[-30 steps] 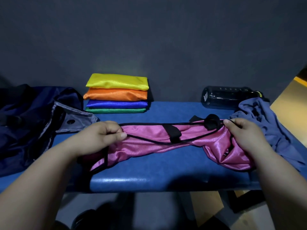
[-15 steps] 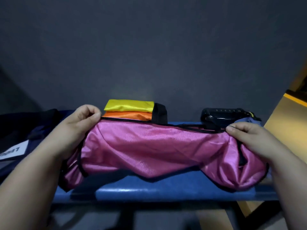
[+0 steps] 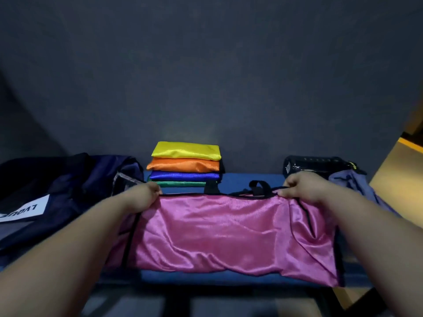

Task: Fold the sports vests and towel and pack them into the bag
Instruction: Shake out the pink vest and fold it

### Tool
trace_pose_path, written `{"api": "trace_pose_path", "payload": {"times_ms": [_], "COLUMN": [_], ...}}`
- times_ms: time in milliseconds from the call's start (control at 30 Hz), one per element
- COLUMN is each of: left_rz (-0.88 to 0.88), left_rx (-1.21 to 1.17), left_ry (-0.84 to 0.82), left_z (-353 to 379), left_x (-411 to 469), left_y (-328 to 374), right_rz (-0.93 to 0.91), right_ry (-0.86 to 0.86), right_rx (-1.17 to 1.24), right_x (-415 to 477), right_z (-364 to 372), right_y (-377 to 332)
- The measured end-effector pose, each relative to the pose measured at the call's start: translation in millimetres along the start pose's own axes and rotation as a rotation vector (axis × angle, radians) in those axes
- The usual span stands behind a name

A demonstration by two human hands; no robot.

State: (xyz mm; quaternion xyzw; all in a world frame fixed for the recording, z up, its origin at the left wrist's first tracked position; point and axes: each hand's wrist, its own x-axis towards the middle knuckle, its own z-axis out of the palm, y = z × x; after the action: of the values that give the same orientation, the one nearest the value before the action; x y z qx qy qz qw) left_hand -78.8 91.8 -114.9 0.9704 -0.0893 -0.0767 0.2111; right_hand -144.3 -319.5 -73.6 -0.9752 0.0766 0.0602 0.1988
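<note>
Satiny pink vest (image 3: 229, 232), black-edged; left fingers (image 3: 156, 190) and right fingers (image 3: 288, 187) pinch its top hem.

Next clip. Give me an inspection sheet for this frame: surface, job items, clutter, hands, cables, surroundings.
Surface: blue padded bench, largely covered by the job's things.
Job's things: pink vest spread across the bench, near edge hanging over the front; stack of four folded vests (yellow, orange, blue, green) behind it; dark navy bag at left; grey-blue cloth, likely the towel, crumpled at right and not yet folded.
Clutter: dark bottle lying on its side at back right.
Hands: left hand and right hand each pinch the pink vest's far, black-trimmed edge.
Cables: nothing seen.
Surroundings: dark grey wall behind; yellowish surface at the right edge.
</note>
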Motion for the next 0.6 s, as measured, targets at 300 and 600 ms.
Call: {"api": "trace_pose_path", "payload": {"times_ms": [300, 600], "left_rz": [0.311, 0.636], "left_rx": [0.355, 0.308], "left_ry": [0.409, 0.052], "left_z": [40.0, 107.2], "left_x": [8.1, -15.2], "left_y": [36.8, 96.1], "right_rz": [0.12, -0.05], "right_ry": [0.152, 0.285], "right_rx": [0.277, 0.194], "right_x": [5.7, -36.9], "right_z": [5.4, -61.2], "right_y": [48.1, 71.2]}}
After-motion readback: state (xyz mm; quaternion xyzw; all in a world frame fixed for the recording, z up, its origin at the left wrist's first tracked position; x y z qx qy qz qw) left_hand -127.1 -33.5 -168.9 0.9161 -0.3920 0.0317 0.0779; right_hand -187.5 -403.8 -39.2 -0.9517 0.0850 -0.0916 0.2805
